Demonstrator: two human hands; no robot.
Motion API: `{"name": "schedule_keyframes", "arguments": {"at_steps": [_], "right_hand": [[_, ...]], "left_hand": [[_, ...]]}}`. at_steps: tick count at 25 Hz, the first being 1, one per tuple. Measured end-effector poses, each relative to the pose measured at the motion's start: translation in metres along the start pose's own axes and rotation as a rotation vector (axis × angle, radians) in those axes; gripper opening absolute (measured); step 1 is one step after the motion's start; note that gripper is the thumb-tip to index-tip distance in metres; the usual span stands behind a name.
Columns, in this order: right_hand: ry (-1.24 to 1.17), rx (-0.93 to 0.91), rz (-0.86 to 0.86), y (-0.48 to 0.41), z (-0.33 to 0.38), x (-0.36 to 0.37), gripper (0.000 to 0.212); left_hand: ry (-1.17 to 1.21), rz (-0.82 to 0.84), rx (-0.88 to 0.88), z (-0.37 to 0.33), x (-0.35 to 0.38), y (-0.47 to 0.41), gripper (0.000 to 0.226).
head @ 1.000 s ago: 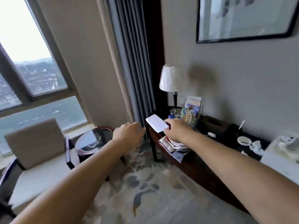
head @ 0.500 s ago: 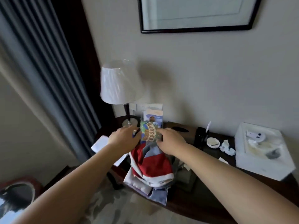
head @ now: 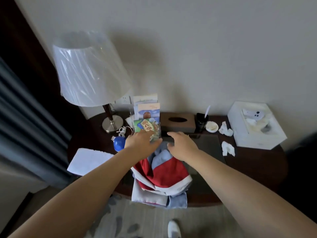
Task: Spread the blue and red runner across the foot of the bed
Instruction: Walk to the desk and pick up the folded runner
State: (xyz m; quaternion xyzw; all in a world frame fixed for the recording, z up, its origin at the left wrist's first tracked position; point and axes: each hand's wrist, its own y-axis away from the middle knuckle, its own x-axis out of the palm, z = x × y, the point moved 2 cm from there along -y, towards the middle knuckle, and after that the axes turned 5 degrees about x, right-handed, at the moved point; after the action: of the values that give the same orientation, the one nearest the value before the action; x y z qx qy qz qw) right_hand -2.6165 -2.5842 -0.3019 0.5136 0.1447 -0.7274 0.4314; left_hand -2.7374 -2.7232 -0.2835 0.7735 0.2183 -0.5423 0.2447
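The blue and red runner lies folded in a bundle on the dark wooden desk, its front end hanging over the desk's near edge. My left hand hovers over the bundle's far left end, fingers spread and relaxed, in front of a green booklet. My right hand reaches over the bundle's far right end, fingers loosely bent, holding nothing. Whether either hand touches the cloth is hidden by the hands themselves. No bed is in view.
A table lamp stands at the desk's back left, by dark curtains. Brochures in a holder, a tissue box, a white tray, crumpled tissues, a folded white towel and a blue ball crowd the desk.
The view has swung from the window and chair to the desk and closed in. Both hands have moved down onto the far end of the folded runner.
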Motion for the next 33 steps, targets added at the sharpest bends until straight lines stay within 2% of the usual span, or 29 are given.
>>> {"name": "schedule_keyframes", "arguments": {"at_steps": [6,11,16,19,21,23,26,29,33], "right_hand": [[-0.027,0.081,0.099,-0.042,-0.024,0.056,0.055],[0.038,0.109,0.181,-0.074,-0.055,0.103,0.061],[0.008,0.18,0.272,-0.097,-0.078,0.131,0.071],[-0.026,0.266,0.331,-0.1,-0.084,0.138,0.067],[-0.003,0.346,0.392,-0.1,-0.087,0.142,0.068],[-0.007,0.4,0.428,-0.101,-0.087,0.146,0.077],[-0.093,0.439,0.441,-0.107,-0.089,0.157,0.091],[-0.107,0.37,0.398,-0.109,-0.099,0.174,0.098],[-0.064,0.292,0.252,-0.112,-0.099,0.183,0.103]], "left_hand": [[0.002,0.137,-0.001,0.004,0.05,-0.053,0.054],[-0.023,0.271,0.014,0.021,0.119,-0.094,0.077],[-0.018,0.385,-0.066,0.04,0.166,-0.12,0.081],[-0.13,0.49,0.043,0.046,0.187,-0.123,0.071],[-0.05,0.51,-0.073,0.049,0.201,-0.122,0.076],[0.096,0.457,-0.253,0.052,0.21,-0.125,0.097],[0.154,0.372,-0.407,0.051,0.222,-0.127,0.109],[0.111,0.285,-0.492,0.056,0.231,-0.129,0.097],[0.07,0.23,-0.335,0.052,0.239,-0.123,0.054]]}}
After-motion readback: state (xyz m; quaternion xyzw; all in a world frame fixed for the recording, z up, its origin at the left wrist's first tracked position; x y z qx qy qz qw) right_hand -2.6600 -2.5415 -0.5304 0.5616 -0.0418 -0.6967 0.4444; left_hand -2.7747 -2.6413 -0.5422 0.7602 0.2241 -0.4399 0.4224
